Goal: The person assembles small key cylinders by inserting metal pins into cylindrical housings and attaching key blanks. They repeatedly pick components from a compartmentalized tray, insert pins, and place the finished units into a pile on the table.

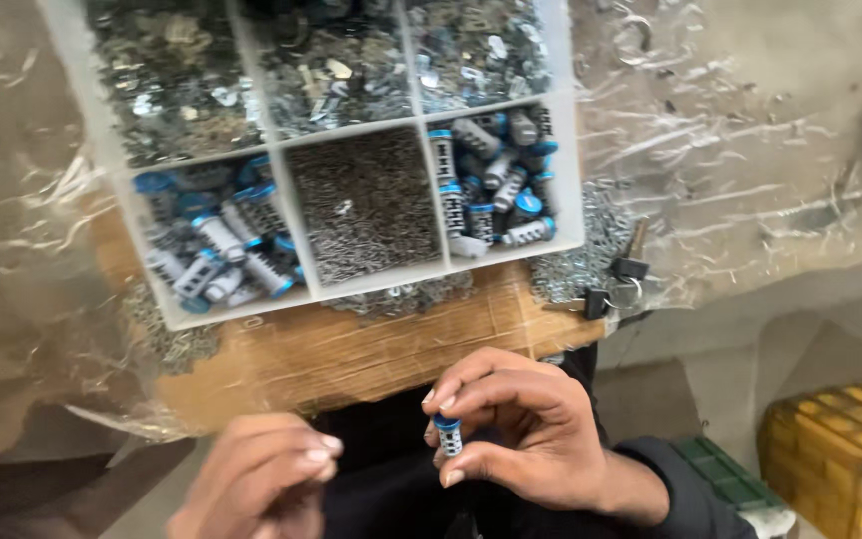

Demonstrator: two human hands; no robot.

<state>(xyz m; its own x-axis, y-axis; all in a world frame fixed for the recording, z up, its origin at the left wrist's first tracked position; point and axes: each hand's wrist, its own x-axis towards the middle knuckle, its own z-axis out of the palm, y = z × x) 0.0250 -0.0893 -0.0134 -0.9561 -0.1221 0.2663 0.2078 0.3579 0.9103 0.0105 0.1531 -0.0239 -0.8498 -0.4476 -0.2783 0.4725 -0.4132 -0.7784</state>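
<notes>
A: Hands first. What's the right hand [526, 429] got?

B: Fingers curled in, thumb and fingertips pinching a small grey cylinder with a blue cap [447, 435]. It's upright, cap on top, held over the person's dark lap, just below the edge of the cardboard board [351, 349].

A: And the left hand [266, 479]?

B: Lower left, blurred. Fingers bunched tight w/ fingertips pressed together, near the right hand but not touching it. Can't tell if anything's between them.

A: Where do those cylinders come from?

B: There's a clear divided tray [281, 215] sitting on the board, tilted in view. Bottom-left compartment has a pile of the same blue-capped cylinders [216, 250], bottom-right compartment another pile [496, 180]. Middle bottom compartment is full of tiny dark metal bits [366, 205], too small to make out. Top row, three compartments of shiny flat metal parts [331, 70].

A: Anything else round the tray?

B: Loose silvery metal pieces [576, 260] spilled on the board by the tray's right side, and two keys w/ black heads [616, 284] just beside them at the board's edge. Crinkled clear plastic sheet [750, 150] spreads under and around everything. Bottom right there's a yellow crate [840, 449] on the floor, w/ a green crate [720, 474] next to it by the person's right sleeve.
</notes>
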